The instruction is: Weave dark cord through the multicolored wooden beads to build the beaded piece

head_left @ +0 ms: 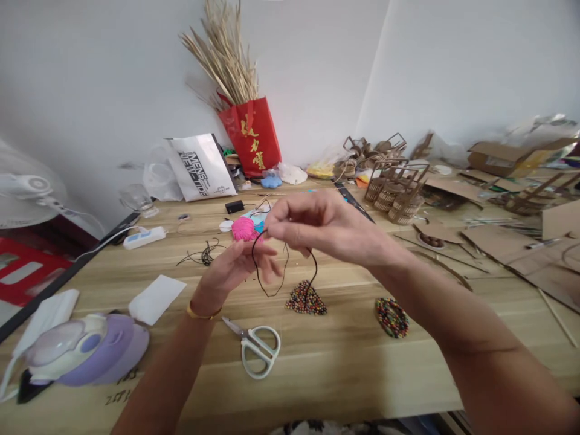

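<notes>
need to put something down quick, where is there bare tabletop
Most room: the wooden tabletop bordered by the scissors, the bead pile, the coiled bead strand and the front edge. A smaller patch lies between the power strip, the white paper and the black cord tangle. Crowded: back right, with woven baskets and cardboard; front left, with a purple-and-white appliance.
</notes>
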A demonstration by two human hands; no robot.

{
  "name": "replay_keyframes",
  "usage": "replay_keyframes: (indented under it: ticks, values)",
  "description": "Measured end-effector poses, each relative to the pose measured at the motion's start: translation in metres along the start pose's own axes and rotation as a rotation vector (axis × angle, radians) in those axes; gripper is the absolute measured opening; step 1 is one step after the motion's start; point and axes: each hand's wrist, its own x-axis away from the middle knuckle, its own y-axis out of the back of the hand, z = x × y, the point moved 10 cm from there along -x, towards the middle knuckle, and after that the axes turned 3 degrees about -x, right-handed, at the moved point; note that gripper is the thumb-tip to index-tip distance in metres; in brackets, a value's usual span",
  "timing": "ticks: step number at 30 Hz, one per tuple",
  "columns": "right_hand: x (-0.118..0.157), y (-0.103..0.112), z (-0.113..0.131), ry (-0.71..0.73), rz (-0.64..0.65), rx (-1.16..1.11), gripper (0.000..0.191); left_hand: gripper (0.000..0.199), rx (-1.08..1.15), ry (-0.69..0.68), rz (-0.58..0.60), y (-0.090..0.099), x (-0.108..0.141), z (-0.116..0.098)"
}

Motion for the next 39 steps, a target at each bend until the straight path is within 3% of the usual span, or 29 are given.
replay_keyframes:
  ticks: [1, 2, 5, 8, 12, 16, 19, 23, 26, 32, 36, 39]
  values:
    - [-0.003, 0.008, -0.006, 0.003, -0.029, 0.011, 0.020, 0.059, 0.079, 0.019, 0.097, -0.010, 0.005, -0.008]
    - [-0.004, 0.016, -0.013, -0.005, -0.060, 0.025, 0.020, 0.054, 0.139, 0.018, 0.115, -0.010, 0.010, -0.016]
    - [0.004, 0.034, -0.039, -0.078, -0.115, 0.068, 0.020, 0.038, 0.200, -0.060, 0.016, 0.012, 0.021, -0.034]
    - [0.026, 0.037, -0.075, -0.205, -0.118, 0.098, 0.020, 0.032, 0.146, -0.060, -0.053, 0.033, 0.034, -0.029]
    - [0.074, 0.022, -0.128, -0.375, -0.071, 0.137, 0.019, 0.027, 0.005, -0.003, -0.083, 0.050, 0.056, -0.007]
    - [0.128, 0.007, -0.167, -0.502, -0.061, 0.181, 0.014, 0.028, -0.208, 0.109, 0.016, 0.051, 0.076, 0.026]
    - [0.162, 0.001, -0.186, -0.569, -0.090, 0.231, 0.015, 0.030, -0.379, 0.268, 0.098, 0.047, 0.084, 0.058]
    - [0.191, -0.010, -0.194, -0.610, -0.050, 0.370, 0.017, 0.033, -0.537, 0.413, 0.139, 0.039, 0.085, 0.089]
    - [0.199, -0.023, -0.188, -0.572, 0.023, 0.425, 0.019, 0.033, -0.626, 0.407, 0.115, 0.030, 0.076, 0.094]
    - [0.203, -0.040, -0.169, -0.506, 0.183, 0.442, 0.022, 0.031, -0.757, 0.290, 0.170, 0.003, 0.054, 0.087]
    - [0.196, -0.042, -0.162, -0.499, 0.206, 0.457, 0.019, 0.033, -0.938, 0.063, 0.117, -0.012, 0.041, 0.063]
    - [0.184, -0.047, -0.159, -0.481, 0.224, 0.498, 0.015, 0.039, -0.916, 0.011, 0.106, -0.037, 0.043, 0.046]
